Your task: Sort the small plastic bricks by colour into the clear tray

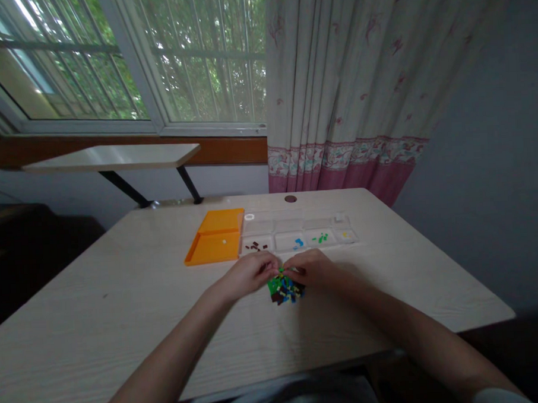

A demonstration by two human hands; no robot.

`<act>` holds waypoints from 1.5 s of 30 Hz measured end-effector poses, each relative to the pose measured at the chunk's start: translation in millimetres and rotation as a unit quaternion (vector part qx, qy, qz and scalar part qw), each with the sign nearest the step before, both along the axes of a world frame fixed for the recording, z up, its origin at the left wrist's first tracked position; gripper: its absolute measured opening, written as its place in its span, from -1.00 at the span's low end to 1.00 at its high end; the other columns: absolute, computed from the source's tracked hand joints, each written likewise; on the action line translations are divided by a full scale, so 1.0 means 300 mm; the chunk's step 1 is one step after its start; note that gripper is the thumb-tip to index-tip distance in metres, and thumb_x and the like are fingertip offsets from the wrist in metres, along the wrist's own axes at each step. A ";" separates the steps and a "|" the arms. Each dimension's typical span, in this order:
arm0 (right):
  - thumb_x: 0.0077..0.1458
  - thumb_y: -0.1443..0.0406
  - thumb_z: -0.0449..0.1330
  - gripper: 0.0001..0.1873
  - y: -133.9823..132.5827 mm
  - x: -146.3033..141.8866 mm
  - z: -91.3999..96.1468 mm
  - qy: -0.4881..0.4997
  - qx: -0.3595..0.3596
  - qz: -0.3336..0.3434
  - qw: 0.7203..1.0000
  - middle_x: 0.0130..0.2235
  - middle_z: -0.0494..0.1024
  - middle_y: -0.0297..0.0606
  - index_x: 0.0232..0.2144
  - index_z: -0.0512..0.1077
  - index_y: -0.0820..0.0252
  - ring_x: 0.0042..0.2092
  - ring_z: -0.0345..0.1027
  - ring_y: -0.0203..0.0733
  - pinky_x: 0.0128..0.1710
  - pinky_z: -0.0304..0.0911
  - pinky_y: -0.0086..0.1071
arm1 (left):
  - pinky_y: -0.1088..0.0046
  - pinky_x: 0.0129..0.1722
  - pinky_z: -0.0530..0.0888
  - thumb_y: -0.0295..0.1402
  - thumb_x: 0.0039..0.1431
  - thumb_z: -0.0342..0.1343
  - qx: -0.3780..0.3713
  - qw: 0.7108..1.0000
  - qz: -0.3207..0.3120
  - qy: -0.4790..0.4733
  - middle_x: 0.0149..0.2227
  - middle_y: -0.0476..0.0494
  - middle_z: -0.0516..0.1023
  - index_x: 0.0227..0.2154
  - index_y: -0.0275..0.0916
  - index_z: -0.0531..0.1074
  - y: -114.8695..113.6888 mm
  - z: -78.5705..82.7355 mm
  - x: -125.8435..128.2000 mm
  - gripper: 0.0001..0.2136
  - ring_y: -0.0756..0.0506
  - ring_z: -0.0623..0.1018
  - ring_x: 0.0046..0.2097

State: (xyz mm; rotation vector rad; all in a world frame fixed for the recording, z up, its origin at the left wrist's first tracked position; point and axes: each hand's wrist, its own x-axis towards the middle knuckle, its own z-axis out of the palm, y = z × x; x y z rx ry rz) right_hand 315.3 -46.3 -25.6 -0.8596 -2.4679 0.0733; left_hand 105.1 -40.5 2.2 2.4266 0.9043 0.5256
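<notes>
A tight cluster of tiny building bricks [285, 290], green, blue, brown and yellow, sits just under my fingertips; whether they are joined or loose I cannot tell. My left hand [254, 272] is closed, its thumb and fingers pinched together at the cluster's upper left edge. From the other side my right hand [314, 267] also pinches, with its fingertips close to the left ones over the top of the cluster. What either pinch holds is too small to make out. Beyond both hands lies a clear compartment tray [274, 233].
Sorted in the tray are brown bricks [256, 246], blue bricks [298, 243], green bricks [320, 238] and a yellow bit [345, 234]. An orange case [213, 247] lies left of it. A raised shelf [115, 156] stands at the back left of the table [145, 326].
</notes>
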 end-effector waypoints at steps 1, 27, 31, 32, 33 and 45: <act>0.08 0.26 0.07 -0.81 0.003 0.003 -0.002 0.004 0.010 0.002 1.000 -0.56 0.49 -0.37 -0.41 0.47 0.17 -0.54 0.29 -0.39 -0.50 0.08 -0.54 | 0.61 -0.46 0.21 -0.39 0.10 -0.03 -0.007 1.000 0.001 0.002 -0.52 0.01 0.33 -0.42 -0.29 0.37 0.001 0.000 -0.002 -0.89 0.05 0.30 -0.46; 0.13 0.20 0.03 -0.72 0.088 0.142 0.072 0.101 0.059 -0.133 0.984 -0.37 0.56 -0.25 -0.32 0.50 0.16 -0.39 0.39 -0.31 -0.33 0.22 -0.49 | 0.63 -0.47 0.22 -0.41 -0.05 0.08 -0.073 0.991 -0.063 0.093 -0.52 0.03 0.35 -0.52 -0.29 0.39 0.040 -0.032 -0.047 -0.95 0.07 0.30 -0.48; 0.12 0.22 0.03 -0.75 0.148 0.242 0.080 -0.036 -0.014 -0.232 0.972 -0.30 0.56 -0.25 -0.27 0.48 0.13 -0.30 0.41 -0.23 -0.34 0.20 -0.46 | 0.63 -0.48 0.21 -0.39 -0.03 0.07 -0.098 0.991 -0.055 0.074 -0.52 0.04 0.33 -0.50 -0.30 0.37 0.032 -0.023 -0.045 -0.92 0.08 0.29 -0.48; 0.11 0.22 0.04 -0.76 0.160 0.259 0.076 -0.065 -0.027 -0.256 0.964 -0.32 0.57 -0.25 -0.27 0.48 0.12 -0.31 0.41 -0.21 -0.36 0.19 -0.45 | 0.63 -0.49 0.20 -0.38 -0.03 0.07 -0.111 0.990 -0.053 0.066 -0.52 0.05 0.32 -0.50 -0.30 0.36 0.030 -0.021 -0.044 -0.92 0.08 0.28 -0.48; 0.11 0.22 0.04 -0.76 0.170 0.271 0.071 -0.087 -0.036 -0.274 0.957 -0.34 0.57 -0.26 -0.28 0.49 0.11 -0.33 0.41 -0.20 -0.38 0.19 -0.44 | 0.64 -0.51 0.19 -0.38 -0.03 0.06 -0.127 0.989 -0.052 0.057 -0.53 0.05 0.30 -0.49 -0.31 0.35 0.028 -0.019 -0.043 -0.91 0.08 0.27 -0.49; 0.12 0.22 0.00 -0.73 0.158 0.255 0.073 -0.090 -0.059 -0.307 0.946 -0.33 0.56 -0.24 -0.27 0.48 0.10 -0.32 0.40 -0.20 -0.38 0.15 -0.44 | 0.64 -0.57 0.15 -0.30 -0.04 0.13 -0.119 0.992 0.019 -0.030 -0.59 0.07 0.26 -0.53 -0.32 0.32 0.024 -0.003 -0.025 -0.82 0.10 0.24 -0.54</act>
